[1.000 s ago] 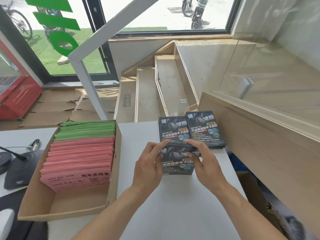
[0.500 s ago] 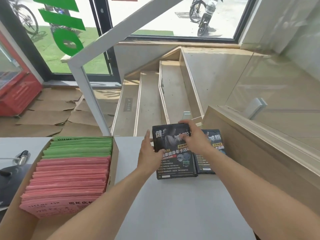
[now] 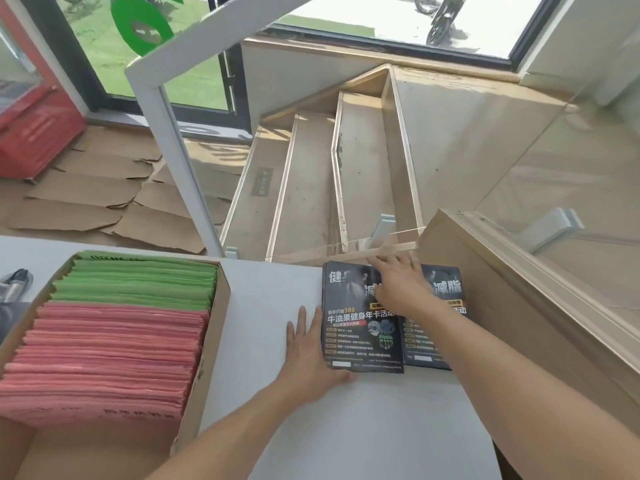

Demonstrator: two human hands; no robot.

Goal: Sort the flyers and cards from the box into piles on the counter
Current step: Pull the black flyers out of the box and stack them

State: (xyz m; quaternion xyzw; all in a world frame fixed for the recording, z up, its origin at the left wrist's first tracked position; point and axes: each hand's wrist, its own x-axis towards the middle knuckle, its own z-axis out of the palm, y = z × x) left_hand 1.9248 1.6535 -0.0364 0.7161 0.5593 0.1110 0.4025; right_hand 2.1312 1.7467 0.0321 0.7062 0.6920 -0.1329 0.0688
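Observation:
Two piles of black flyers lie side by side at the far edge of the white counter (image 3: pixel 363 427): a left pile (image 3: pixel 360 337) and a right pile (image 3: pixel 446 292). My left hand (image 3: pixel 308 351) lies flat on the counter, fingers straight, pressing against the left pile's left edge. My right hand (image 3: pixel 398 285) rests flat with spread fingers on top of the piles, across their tops. The cardboard box (image 3: pixel 214 348) at the left holds green flyers (image 3: pixel 138 282) at the back and pink flyers (image 3: pixel 104 362) in front.
A wooden ledge (image 3: pixel 519 299) borders the counter on the right, with a glass panel above it. Beyond the counter's far edge wooden stairs (image 3: pixel 311 188) drop away. A white post (image 3: pixel 176 150) stands behind the box. A dark device (image 3: pixel 14 285) sits at far left.
The stack I gripped near the counter's middle now lies on the left pile at the far edge. My left hand went to that pile's side and both hands flattened.

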